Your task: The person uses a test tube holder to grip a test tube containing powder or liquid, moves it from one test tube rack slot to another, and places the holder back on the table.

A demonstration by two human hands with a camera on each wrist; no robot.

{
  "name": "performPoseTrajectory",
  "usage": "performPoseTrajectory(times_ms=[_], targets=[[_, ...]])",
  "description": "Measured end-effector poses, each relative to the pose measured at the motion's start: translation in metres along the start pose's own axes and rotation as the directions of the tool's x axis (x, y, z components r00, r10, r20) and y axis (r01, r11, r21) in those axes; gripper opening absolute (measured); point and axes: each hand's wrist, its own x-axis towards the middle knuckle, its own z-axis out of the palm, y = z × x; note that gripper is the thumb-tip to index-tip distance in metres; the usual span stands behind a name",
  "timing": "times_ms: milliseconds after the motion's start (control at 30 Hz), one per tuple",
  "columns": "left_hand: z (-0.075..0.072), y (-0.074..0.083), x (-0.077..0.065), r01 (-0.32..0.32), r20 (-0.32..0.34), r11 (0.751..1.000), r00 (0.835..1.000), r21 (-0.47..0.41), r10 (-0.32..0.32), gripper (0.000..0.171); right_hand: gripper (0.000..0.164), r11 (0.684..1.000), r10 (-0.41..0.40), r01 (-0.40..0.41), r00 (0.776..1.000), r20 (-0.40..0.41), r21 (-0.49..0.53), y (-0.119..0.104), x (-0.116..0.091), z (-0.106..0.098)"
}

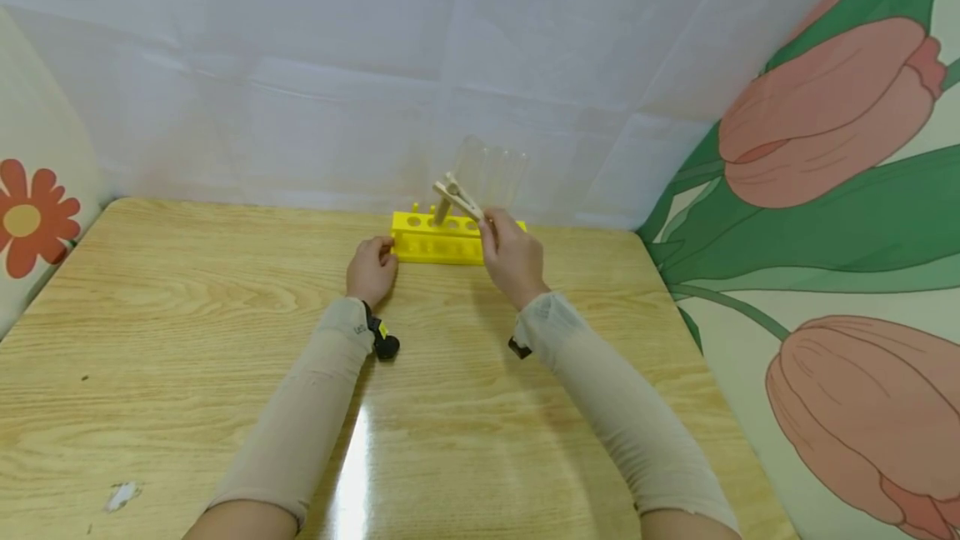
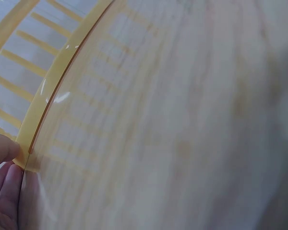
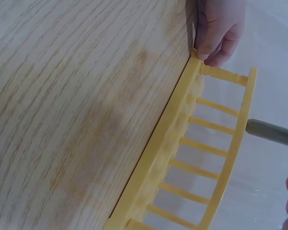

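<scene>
A yellow test tube rack (image 1: 438,257) stands on the wooden table near its back edge. At the rack's left end my left hand (image 1: 372,271) pinches the base between thumb and fingers; the right wrist view shows this hold on the rack (image 3: 163,139). My right hand (image 1: 514,258) grips a wooden test tube clamp (image 1: 468,201) slanting up to the left over the rack. From the clamp hangs a test tube (image 1: 442,211) with grey-brown contents. Its lower end (image 3: 259,129) is at the rack's top plate; whether it has entered a hole I cannot tell.
Several clear test tubes (image 1: 495,173) stand up at the right rear of the rack, partly behind the right hand. Bare yellow pegs (image 1: 416,207) rise at its left rear. A white cloth (image 1: 300,90) hangs behind the table (image 1: 225,290), with a tulip-patterned sheet (image 1: 825,215) at right.
</scene>
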Motion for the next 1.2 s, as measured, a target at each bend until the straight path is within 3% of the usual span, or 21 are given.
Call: performPoseTrajectory(times_ms=[567,1200], targets=[[0.000,-0.001,0.000,-0.010,0.003,1.000,1.000,0.005,0.010,0.037,0.018,1.000,0.023,-0.023,0.999,0.034,-0.008,-0.004,0.000,0.005],[0.001,-0.005,0.002,-0.019,-0.005,1.000,1.000,-0.007,0.019,0.037,0.019,0.980,0.177,-0.186,0.977,0.116,0.066,-0.013,0.004,0.007]])
